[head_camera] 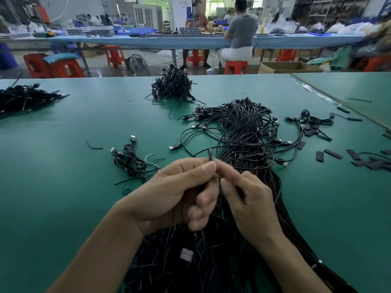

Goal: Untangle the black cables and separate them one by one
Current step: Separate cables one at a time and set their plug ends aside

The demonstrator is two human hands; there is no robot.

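Above the cable bundle, both hands, left and right, pinch one black cable.

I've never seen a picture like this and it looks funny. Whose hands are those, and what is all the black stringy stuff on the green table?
The camera sits on a person's head, looking down, so you see their own hands. The left hand and right hand pinch one thin black cable together. Beneath them a big bundle of black cables lies on the green table. A small tangle lies to the left, and more piles sit farther back. Other people work at a far table.
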